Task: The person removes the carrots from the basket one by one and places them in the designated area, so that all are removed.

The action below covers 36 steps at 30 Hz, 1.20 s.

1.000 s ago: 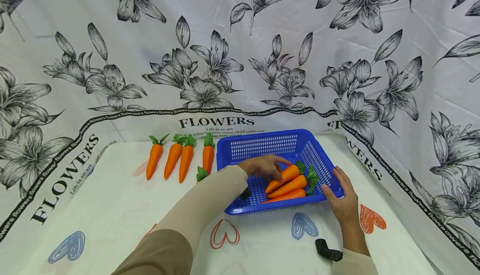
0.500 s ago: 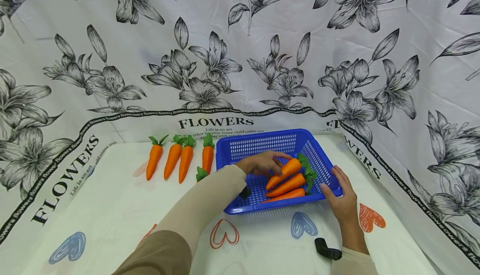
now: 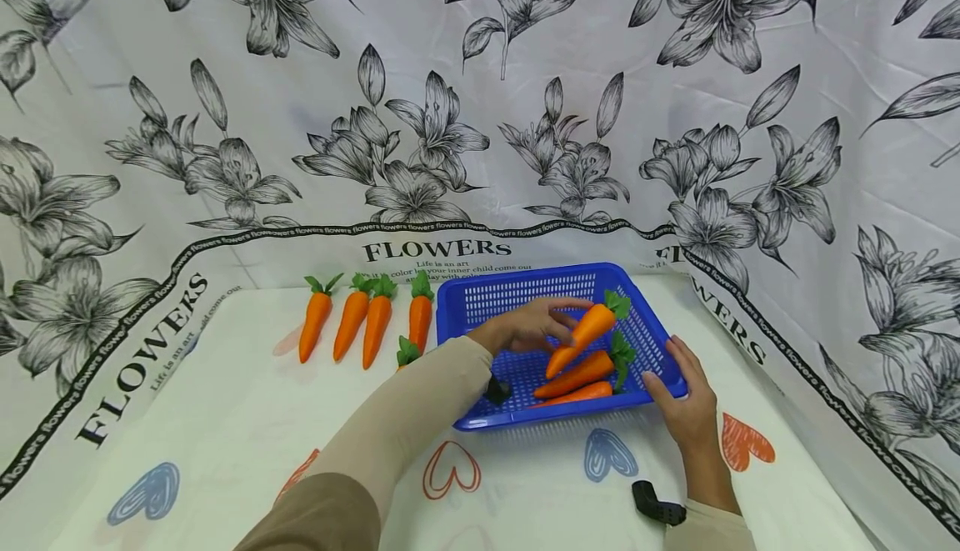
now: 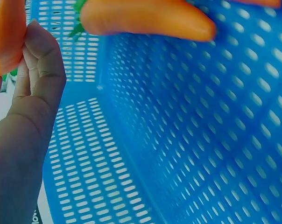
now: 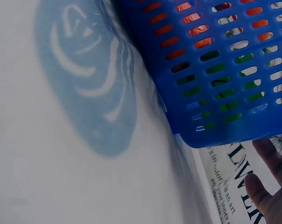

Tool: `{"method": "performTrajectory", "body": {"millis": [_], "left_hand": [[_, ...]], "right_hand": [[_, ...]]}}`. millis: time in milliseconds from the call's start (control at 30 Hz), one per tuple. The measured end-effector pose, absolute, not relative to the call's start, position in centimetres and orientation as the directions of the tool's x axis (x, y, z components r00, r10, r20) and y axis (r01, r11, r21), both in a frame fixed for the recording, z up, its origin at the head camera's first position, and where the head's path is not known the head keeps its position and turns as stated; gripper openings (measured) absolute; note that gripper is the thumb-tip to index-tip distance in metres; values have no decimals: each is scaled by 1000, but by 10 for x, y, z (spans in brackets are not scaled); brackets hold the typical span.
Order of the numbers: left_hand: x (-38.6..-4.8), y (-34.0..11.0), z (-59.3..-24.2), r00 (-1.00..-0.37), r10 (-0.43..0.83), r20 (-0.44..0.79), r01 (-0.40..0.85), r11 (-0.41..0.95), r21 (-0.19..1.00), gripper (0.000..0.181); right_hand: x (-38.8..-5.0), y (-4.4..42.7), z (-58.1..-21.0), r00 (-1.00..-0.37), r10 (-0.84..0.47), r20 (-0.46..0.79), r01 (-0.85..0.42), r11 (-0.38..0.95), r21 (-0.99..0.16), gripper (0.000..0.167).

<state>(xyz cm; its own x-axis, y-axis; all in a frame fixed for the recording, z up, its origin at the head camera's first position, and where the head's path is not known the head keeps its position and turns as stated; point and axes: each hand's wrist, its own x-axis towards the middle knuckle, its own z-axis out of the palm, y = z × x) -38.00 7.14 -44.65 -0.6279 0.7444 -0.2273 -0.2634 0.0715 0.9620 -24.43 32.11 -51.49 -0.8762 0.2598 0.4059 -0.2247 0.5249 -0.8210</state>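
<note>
My left hand [image 3: 525,326] is inside the blue plastic basket [image 3: 468,426] and grips an orange carrot [image 3: 582,340] with green leaves at its right end. That carrot is tilted, leaf end up. In the left wrist view the fingers [image 4: 43,51] press against the held carrot [image 4: 8,35] at the left edge. Two more carrots lie in the basket below it, a middle carrot [image 3: 576,376] and a front carrot [image 3: 577,394] partly hidden by the rim. My right hand [image 3: 686,401] rests at the basket's front right corner, its thumb and fingers spread.
Left of the basket, several carrots [image 3: 377,330] lie in a row on the white tablecloth [image 3: 225,418]. One carrot [image 3: 407,353] is mostly hidden by my left sleeve [image 3: 442,384]. A flower-printed cloth [image 3: 330,192] hangs behind. A black device [image 3: 656,503] sits at my right wrist.
The carrot in my left hand has risen off the others and tipped, its leaf end going up. My right hand stays at the basket corner.
</note>
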Motion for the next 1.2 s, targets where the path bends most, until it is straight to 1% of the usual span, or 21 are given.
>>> {"method": "performTrajectory", "body": {"millis": [167, 367, 700, 833, 1000, 1200], "left_hand": [[-375, 70, -441, -645, 740, -190, -281, 1, 960, 66], [-370, 68, -435, -663, 729, -169, -289, -42, 956, 66], [-361, 65, -421, -657, 747, -100, -237, -80, 968, 66], [-356, 62, -414, -656, 751, -74, -241, -115, 964, 67], [-350, 57, -406, -674, 737, -49, -240, -155, 958, 67], [-343, 52, -396, -693, 721, -16, -227, -196, 954, 66]], "right_hand": [[-244, 322, -516, -884, 261, 387, -208, 523, -827, 61], [-243, 321, -515, -889, 260, 378, -202, 519, -831, 61], [-243, 321, -514, -876, 265, 403, -221, 522, -824, 61], [-243, 321, -514, -877, 260, 405, -228, 517, -825, 60], [-242, 322, -514, -878, 248, 409, -239, 513, -825, 60], [-241, 321, -513, -885, 258, 387, -213, 516, -830, 60]]}}
